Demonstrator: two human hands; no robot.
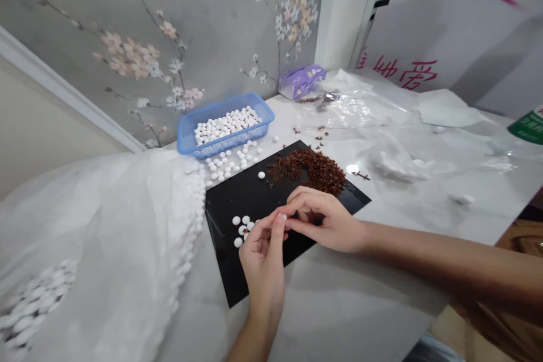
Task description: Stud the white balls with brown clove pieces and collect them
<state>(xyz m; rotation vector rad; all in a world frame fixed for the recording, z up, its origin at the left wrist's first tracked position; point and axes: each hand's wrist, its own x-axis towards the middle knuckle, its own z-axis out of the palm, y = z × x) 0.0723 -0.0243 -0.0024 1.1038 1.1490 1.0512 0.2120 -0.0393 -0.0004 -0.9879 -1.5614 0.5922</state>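
My left hand pinches a small white ball between thumb and fingertips, over the black mat. My right hand comes in from the right, its thumb and index finger closed against the same ball; whatever else they grip is hidden. Beside my left hand lie several white balls, some with brown star-shaped bits on them. Just beyond my right hand, a heap of small brown star-shaped pieces covers the mat's far right part. One lone white ball rests near the heap.
A blue plastic basket full of white balls stands against the wall, with loose ones before it. At left, a translucent white bag holds many more. Clear plastic bags and a purple packet lie at the back right.
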